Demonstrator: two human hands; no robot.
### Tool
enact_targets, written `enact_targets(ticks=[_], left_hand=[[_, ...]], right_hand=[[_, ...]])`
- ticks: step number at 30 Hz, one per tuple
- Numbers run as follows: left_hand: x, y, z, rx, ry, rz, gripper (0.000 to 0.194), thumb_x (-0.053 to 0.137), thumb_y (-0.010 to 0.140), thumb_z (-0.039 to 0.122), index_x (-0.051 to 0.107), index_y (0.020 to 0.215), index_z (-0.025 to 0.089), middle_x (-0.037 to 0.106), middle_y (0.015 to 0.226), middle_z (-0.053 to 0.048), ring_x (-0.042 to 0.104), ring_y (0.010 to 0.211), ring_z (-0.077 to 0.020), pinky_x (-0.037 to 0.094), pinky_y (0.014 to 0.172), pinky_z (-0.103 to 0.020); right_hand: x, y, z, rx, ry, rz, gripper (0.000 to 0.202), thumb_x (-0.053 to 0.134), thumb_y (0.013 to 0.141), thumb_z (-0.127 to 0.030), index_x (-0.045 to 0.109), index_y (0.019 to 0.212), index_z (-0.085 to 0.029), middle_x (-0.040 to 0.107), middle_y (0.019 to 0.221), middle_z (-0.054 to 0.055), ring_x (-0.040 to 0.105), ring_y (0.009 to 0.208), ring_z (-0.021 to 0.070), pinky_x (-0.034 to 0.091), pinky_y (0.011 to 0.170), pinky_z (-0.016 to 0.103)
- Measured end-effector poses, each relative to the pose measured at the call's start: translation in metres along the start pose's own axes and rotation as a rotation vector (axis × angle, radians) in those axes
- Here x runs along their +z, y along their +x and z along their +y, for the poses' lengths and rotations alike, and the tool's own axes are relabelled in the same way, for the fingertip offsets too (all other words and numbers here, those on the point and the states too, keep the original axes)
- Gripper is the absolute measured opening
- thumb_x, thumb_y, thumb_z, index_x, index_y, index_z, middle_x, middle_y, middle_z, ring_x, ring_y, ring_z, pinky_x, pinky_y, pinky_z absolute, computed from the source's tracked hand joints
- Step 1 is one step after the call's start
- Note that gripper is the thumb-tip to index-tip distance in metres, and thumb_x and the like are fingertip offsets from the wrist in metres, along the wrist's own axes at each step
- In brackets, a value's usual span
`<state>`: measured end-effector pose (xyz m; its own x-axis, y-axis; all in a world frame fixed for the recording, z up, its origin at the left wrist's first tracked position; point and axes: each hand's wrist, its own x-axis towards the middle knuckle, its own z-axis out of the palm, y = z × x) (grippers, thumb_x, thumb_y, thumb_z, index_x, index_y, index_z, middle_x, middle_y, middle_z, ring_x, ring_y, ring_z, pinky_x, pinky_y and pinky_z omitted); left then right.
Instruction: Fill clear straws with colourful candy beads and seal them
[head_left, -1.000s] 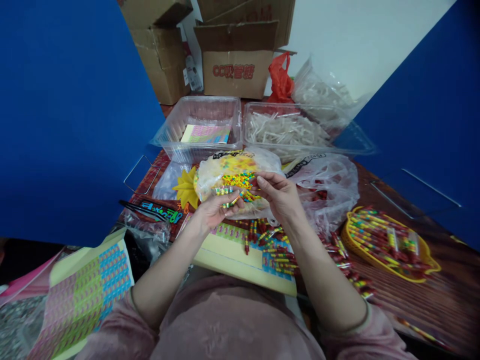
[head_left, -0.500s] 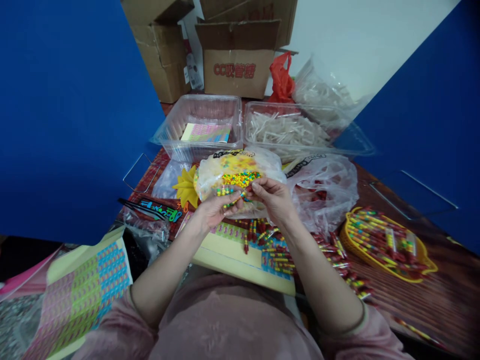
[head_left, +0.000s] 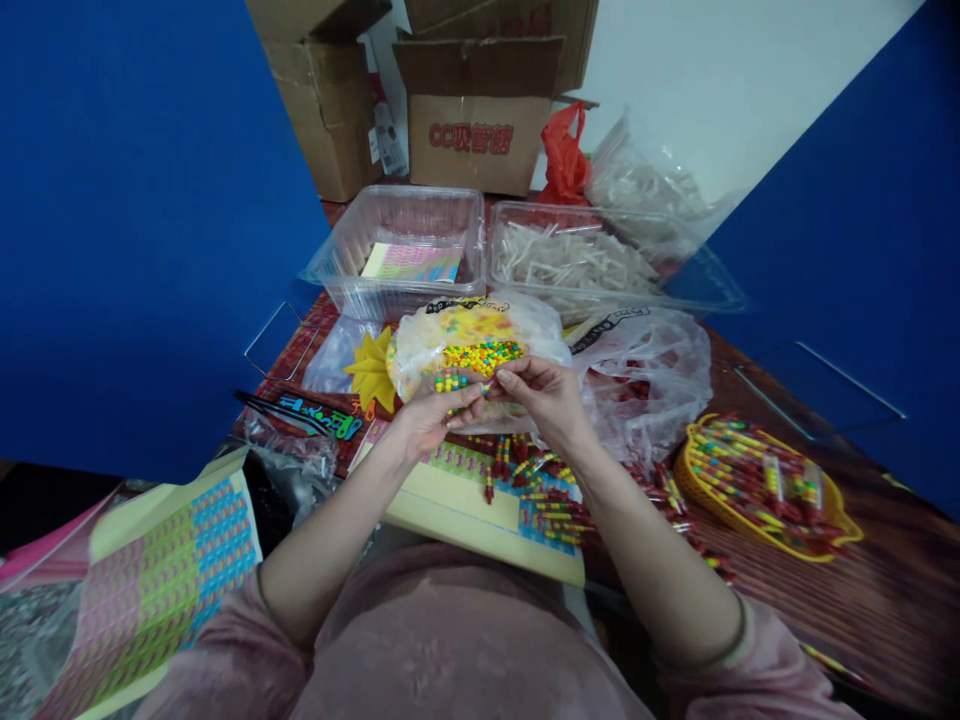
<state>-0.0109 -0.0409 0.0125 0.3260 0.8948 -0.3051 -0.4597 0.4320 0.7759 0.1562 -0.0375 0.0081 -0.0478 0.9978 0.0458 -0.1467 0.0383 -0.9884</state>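
My left hand (head_left: 439, 412) is closed around what look like clear candy tubes filled with coloured beads (head_left: 450, 383). My right hand (head_left: 546, 395) is pinched at their right end, its fingertips close to the left ones; what it grips is too small to make out. Just behind both hands lies an open plastic bag (head_left: 551, 335) of small, mostly yellow candy beads (head_left: 484, 355). Below them, several filled tubes with red ends (head_left: 555, 510) lie piled on a printed label sheet (head_left: 465, 490). To the right stands a second plastic bag (head_left: 660, 370) with dark red pieces inside.
A yellow basket (head_left: 847, 520) of filled tubes stands at the right. Behind are two clear plastic bins (head_left: 345, 265), (head_left: 697, 290), one with label sheets and one with white sticks, and a cardboard box (head_left: 469, 165). Blue panels (head_left: 150, 220) flank the table.
My hands stay together in nearly the same place, with only slight finger movement. The red bit seen between the fingertips before is now barely visible. The view has shifted slightly.
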Motion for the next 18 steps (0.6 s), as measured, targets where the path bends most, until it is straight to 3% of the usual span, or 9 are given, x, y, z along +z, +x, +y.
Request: enact_targets(ticks=[4, 7, 11, 15, 18], left_hand=[[0.003, -0.001, 0.0, 0.022, 0.084, -0.034, 0.038, 0.093, 0.054, 0.028, 0.069, 0.079, 0.012, 0.063, 0.057, -0.001, 0.057, 0.052, -0.0101, 0.029, 0.043, -0.018], [0.003, -0.001, 0.001, 0.05, 0.102, -0.02, 0.036, 0.091, 0.059, 0.03, 0.07, 0.082, 0.012, 0.064, 0.061, -0.001, 0.057, 0.054, -0.0091, 0.033, 0.046, -0.018], [0.0, 0.002, 0.003, 0.06, 0.079, -0.009, 0.036, 0.089, 0.063, 0.032, 0.068, 0.084, 0.012, 0.066, 0.066, -0.001, 0.059, 0.059, -0.0091, 0.042, 0.054, -0.019], [-0.001, 0.004, 0.003, 0.055, 0.088, 0.021, 0.035, 0.09, 0.059, 0.029, 0.064, 0.077, 0.014, 0.065, 0.064, -0.001, 0.061, 0.061, -0.011, 0.042, 0.052, -0.019], [0.001, 0.002, 0.003, 0.071, 0.114, 0.041, 0.035, 0.09, 0.061, 0.03, 0.064, 0.077, 0.014, 0.067, 0.065, -0.002, 0.062, 0.063, -0.0116, 0.045, 0.055, -0.019]], right_hand=[[0.002, -0.006, -0.002, -0.035, -0.022, 0.02, 0.047, 0.087, 0.058, -0.061, 0.07, 0.076, -0.021, 0.071, 0.066, 0.001, 0.067, 0.06, 0.0154, 0.059, 0.062, 0.03], [-0.009, -0.021, -0.008, -0.127, -0.047, 0.16, 0.045, 0.084, 0.064, -0.061, 0.07, 0.081, -0.022, 0.072, 0.071, 0.001, 0.068, 0.064, 0.0158, 0.06, 0.066, 0.031], [-0.052, -0.055, -0.007, -0.14, -0.087, 0.336, 0.038, 0.081, 0.072, -0.056, 0.069, 0.087, -0.023, 0.073, 0.078, 0.001, 0.068, 0.068, 0.0153, 0.061, 0.071, 0.032], [-0.095, -0.091, 0.017, 0.012, -0.222, 0.329, 0.039, 0.08, 0.07, -0.058, 0.069, 0.082, -0.022, 0.069, 0.068, 0.001, 0.063, 0.058, 0.0162, 0.056, 0.057, 0.03], [-0.111, -0.101, 0.031, -0.028, -0.477, 0.377, 0.041, 0.074, 0.074, -0.06, 0.07, 0.079, -0.02, 0.068, 0.066, 0.003, 0.06, 0.057, 0.0171, 0.05, 0.054, 0.03]])
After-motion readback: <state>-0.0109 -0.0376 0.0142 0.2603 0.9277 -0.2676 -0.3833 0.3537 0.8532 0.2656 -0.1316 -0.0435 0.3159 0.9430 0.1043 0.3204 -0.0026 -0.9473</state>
